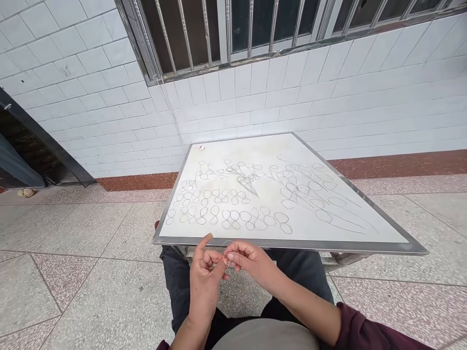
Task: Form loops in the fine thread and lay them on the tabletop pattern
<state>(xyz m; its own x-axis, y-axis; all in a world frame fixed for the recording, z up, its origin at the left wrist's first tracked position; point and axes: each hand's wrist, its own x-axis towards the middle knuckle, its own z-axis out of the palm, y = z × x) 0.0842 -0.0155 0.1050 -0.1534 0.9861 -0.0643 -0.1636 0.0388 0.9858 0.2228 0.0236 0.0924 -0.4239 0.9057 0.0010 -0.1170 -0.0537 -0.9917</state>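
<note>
Both hands meet just in front of the table's near edge, above the lap. A thin wire (228, 241) curves up in a small loop between the fingertips; its lower part is hidden by the fingers. My left hand (206, 266) pinches it with thumb and a finger, the index finger pointing up. My right hand (250, 260) pinches it from the other side. On the white table (270, 234) beyond lie several figure-eight wire loops (231, 219) in rows. Farther back is a bundle of wires (248, 182), with looped wires with long tails (328, 199) to its right.
A grey metal rim (292, 244) edges the table. At its far left corner sits a small white-and-red object (202, 148). Behind stands a white tiled wall (233, 109) with a barred window (251, 29). A dark doorway (18, 146) is on the left.
</note>
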